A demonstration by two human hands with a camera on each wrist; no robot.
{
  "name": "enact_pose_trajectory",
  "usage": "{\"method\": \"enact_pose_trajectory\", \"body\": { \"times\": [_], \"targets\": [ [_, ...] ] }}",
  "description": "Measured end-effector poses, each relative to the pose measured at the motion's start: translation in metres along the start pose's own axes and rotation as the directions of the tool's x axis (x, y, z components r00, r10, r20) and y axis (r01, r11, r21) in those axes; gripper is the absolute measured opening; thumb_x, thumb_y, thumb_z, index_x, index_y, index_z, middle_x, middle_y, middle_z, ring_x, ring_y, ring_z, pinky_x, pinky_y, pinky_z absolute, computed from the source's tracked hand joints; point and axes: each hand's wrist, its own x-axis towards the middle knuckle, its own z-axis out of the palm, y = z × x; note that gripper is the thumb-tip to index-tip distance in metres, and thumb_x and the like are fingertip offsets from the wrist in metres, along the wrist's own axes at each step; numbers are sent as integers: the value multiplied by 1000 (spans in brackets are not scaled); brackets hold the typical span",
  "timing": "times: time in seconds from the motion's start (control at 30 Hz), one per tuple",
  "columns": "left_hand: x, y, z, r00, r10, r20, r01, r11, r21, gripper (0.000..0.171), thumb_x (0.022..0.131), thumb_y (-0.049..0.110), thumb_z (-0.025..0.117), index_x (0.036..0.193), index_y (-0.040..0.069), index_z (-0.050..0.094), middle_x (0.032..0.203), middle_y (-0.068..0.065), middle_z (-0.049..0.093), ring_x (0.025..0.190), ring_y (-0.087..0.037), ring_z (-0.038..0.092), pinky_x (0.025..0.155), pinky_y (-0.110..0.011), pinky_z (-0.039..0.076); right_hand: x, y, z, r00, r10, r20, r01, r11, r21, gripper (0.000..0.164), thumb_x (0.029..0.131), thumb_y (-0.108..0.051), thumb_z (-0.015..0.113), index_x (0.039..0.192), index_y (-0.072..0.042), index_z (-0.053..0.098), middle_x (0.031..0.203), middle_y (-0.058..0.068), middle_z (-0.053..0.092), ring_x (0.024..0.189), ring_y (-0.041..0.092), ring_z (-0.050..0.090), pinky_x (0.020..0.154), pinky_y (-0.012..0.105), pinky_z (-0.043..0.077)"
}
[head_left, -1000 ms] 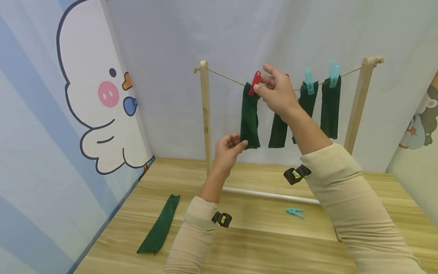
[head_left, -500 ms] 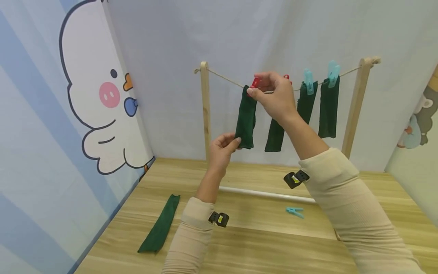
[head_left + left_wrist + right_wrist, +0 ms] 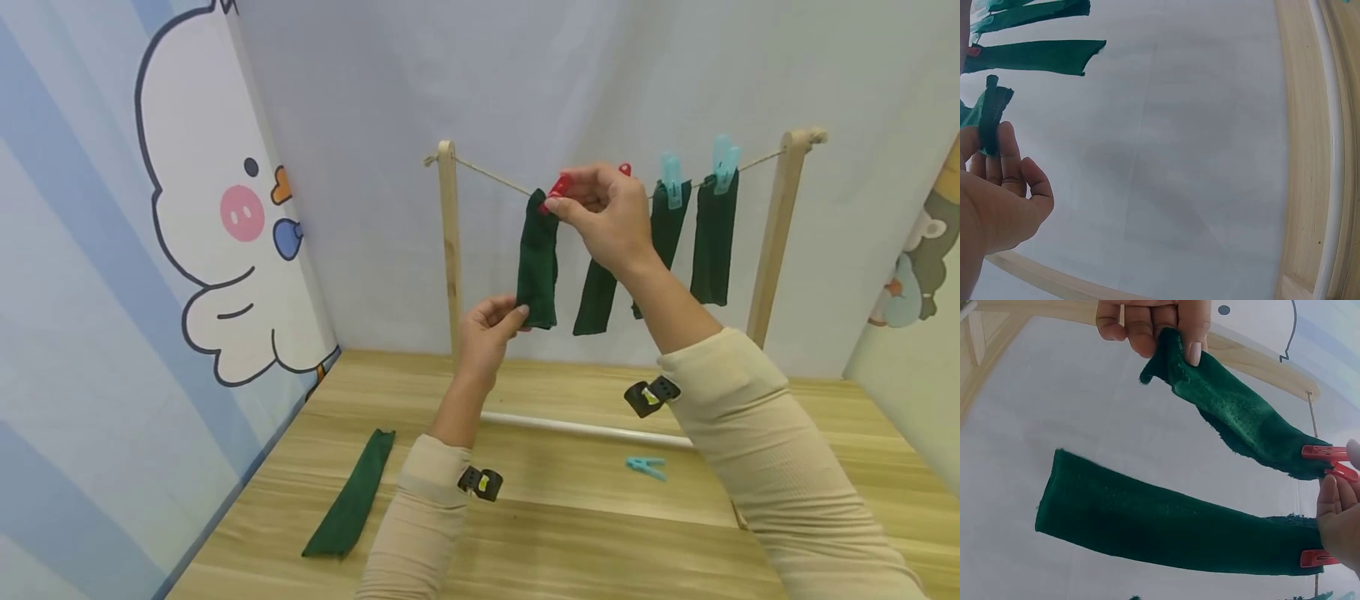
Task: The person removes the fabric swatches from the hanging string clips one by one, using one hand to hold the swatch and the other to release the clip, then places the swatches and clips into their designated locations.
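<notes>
A dark green cloth strip (image 3: pixel 538 262) hangs folded over the rope line at its left part. My left hand (image 3: pixel 482 337) pinches its lower end between thumb and fingers, as the right wrist view also shows. Up at the rope, my right hand (image 3: pixel 611 212) pinches a red clothespin (image 3: pixel 557 191), whose jaws lie over the strip's top edge. Just right of it hangs another green strip (image 3: pixel 1179 515), held by a second red clothespin (image 3: pixel 1317 557) and partly hidden behind my right hand in the head view. Two more green strips (image 3: pixel 714 242) hang further right under light blue clothespins (image 3: pixel 724 163).
Wooden posts (image 3: pixel 776 242) carry the rope, with a white rod (image 3: pixel 585 428) low between them. On the table (image 3: pixel 570 558) lie a loose green strip (image 3: pixel 352 496) at the left and a blue clothespin (image 3: pixel 647 467) near the middle. A pale curtain (image 3: pixel 360 250) stands behind.
My right hand has come down slightly and closed its fingers round the red clothespin, which now tilts more. My left hand has shifted a little left with the strip's lower end.
</notes>
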Motion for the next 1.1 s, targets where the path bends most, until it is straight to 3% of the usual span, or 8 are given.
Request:
{"method": "enact_pose_trajectory", "body": {
  "times": [0.2,0.43,0.7,0.9,1.1],
  "targets": [
    [-2,-3,-1,1000,-10,6,10,1000,2,10,87,2,64,94,-4,64,75,0,64,63,-12,62,63,-24,45,0,3,-1,999,29,-29,-27,998,59,27,82,-5,71,106,5,63,93,14,67,74,12,61,72,21,50],
    [-1,-6,-3,1000,-18,1,18,1000,3,9,87,3,64,94,-2,64,75,1,64,64,-12,62,64,-24,45,2,2,-4,988,27,-154,-20,999,48,25,82,-11,72,101,5,66,85,6,68,71,14,57,65,20,46],
    [-3,-7,-6,1000,-17,20,17,1000,3,9,85,-2,64,94,-6,63,73,0,63,63,-12,61,63,-24,46,8,0,-7,969,70,-237,-30,985,168,17,82,-9,72,94,3,66,82,3,67,68,17,59,70,21,50],
    [-6,-8,-7,999,-21,44,21,1000,-12,12,86,-1,62,97,-7,63,76,0,63,65,-13,61,65,-25,45,8,0,-11,966,134,-223,-52,940,339,13,79,-7,74,90,-2,67,82,5,67,68,19,59,60,20,50],
    [-7,-9,-10,999,-28,39,29,999,-18,14,86,-2,63,98,-9,62,78,-1,63,66,-14,60,66,-26,49,6,-1,-11,978,124,-169,-51,922,383,15,79,-5,74,92,-1,67,85,7,68,72,21,60,59,21,50]
  ]
}}
